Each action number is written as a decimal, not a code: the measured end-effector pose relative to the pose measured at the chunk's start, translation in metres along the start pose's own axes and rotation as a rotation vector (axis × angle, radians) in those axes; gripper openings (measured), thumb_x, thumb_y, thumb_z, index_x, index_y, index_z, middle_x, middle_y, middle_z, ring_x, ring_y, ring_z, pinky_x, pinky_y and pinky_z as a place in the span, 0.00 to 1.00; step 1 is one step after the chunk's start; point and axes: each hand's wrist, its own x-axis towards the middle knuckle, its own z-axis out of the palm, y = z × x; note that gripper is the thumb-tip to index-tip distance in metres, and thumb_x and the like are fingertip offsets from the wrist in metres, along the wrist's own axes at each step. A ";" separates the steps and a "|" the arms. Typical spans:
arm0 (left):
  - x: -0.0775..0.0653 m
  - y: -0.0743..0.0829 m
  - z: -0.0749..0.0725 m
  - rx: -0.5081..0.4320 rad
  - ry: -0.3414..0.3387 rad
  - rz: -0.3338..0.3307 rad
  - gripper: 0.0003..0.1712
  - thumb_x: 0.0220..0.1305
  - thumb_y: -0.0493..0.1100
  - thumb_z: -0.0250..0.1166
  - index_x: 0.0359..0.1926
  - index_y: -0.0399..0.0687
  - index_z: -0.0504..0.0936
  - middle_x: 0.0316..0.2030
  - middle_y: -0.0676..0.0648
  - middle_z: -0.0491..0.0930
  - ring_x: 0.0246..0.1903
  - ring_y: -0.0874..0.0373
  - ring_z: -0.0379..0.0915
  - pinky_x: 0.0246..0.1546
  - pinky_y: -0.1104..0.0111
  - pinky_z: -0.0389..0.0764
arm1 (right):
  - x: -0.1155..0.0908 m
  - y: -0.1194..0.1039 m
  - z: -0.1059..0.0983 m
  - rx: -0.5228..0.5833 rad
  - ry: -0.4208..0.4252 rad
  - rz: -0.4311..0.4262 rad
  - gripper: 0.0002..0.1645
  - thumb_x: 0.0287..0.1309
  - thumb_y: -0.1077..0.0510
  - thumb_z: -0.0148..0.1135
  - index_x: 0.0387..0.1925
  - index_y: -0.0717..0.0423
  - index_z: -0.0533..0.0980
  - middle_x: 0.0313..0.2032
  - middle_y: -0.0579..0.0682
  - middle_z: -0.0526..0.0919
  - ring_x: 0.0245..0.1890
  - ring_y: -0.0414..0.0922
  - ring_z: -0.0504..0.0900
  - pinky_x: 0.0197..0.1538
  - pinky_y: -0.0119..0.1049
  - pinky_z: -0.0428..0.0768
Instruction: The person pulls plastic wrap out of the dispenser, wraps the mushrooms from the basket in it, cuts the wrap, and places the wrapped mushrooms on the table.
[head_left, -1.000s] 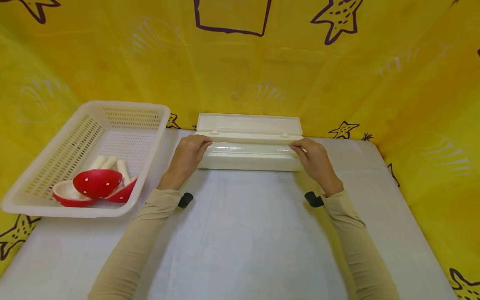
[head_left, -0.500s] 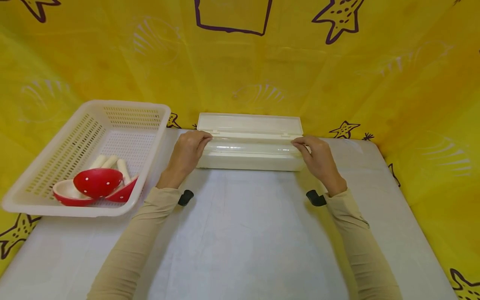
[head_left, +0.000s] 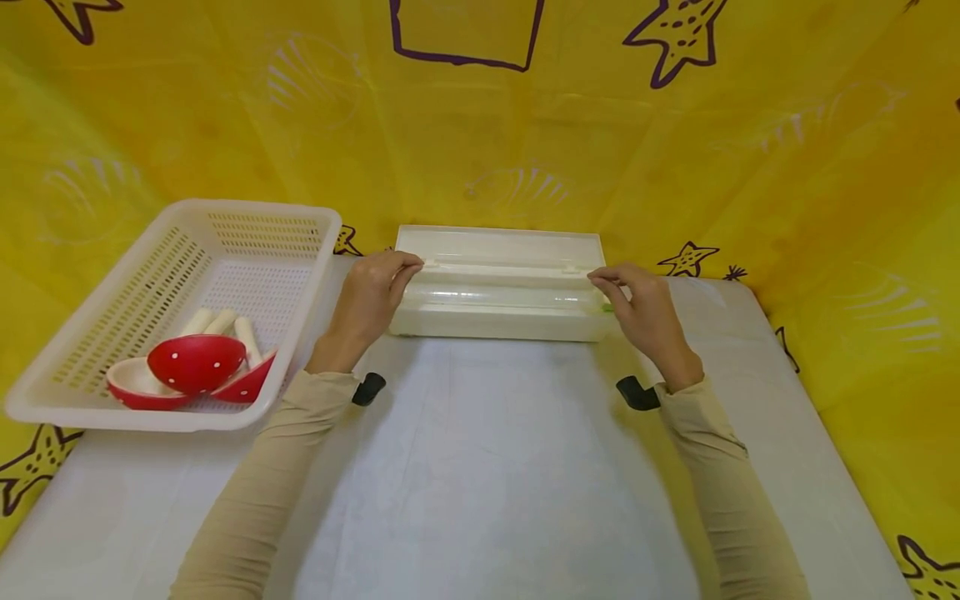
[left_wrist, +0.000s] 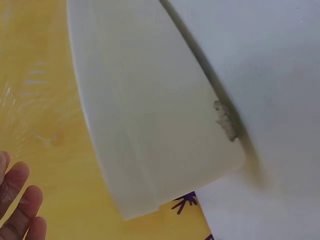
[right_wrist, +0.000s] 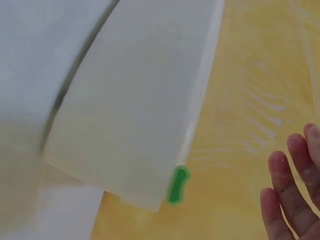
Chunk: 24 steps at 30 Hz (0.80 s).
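A cream cling film dispenser (head_left: pixel 495 323) lies lengthwise at the back of the table, its lid (head_left: pixel 498 243) tipped back. Inside it a glossy roll (head_left: pixel 495 296) shows. Clear cling film (right_wrist: pixel 265 115) rises from the box, its creases visible against the yellow cloth in the right wrist view. Thumb and fingertips of my left hand (head_left: pixel 363 304) pinch the film's edge above the box's left end. At the other end my right hand (head_left: pixel 648 321) pinches it likewise. A small green piece (right_wrist: pixel 177 185) sits at the dispenser's right end, and a grey smudge (left_wrist: pixel 225 121) marks its front.
On the left stands a white slotted basket (head_left: pixel 303 292) holding several red, white-dotted ladles (head_left: pixel 197 364) with pale handles. Yellow patterned cloth (head_left: pixel 480 125) hangs close behind the dispenser. A white cloth covers the table (head_left: pixel 487 483).
Both hands have risen and moved slightly outward and away, lifting the film's edge off the roll. The green piece at the right end has come into sight. The dispenser stays put.
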 end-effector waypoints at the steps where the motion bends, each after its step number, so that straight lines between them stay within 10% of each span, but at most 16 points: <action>1: 0.001 0.001 -0.001 0.002 0.004 0.002 0.09 0.65 0.37 0.65 0.39 0.33 0.86 0.35 0.37 0.87 0.34 0.42 0.81 0.41 0.55 0.82 | 0.001 -0.001 -0.001 0.003 0.006 -0.004 0.07 0.59 0.68 0.65 0.39 0.67 0.83 0.37 0.61 0.87 0.36 0.54 0.84 0.44 0.32 0.78; 24: 0.012 0.019 -0.026 0.028 0.101 0.064 0.08 0.65 0.36 0.65 0.39 0.34 0.86 0.35 0.38 0.87 0.34 0.41 0.80 0.42 0.53 0.79 | 0.012 -0.028 -0.023 0.067 0.146 -0.098 0.07 0.56 0.70 0.65 0.38 0.68 0.83 0.36 0.62 0.87 0.36 0.54 0.85 0.47 0.16 0.73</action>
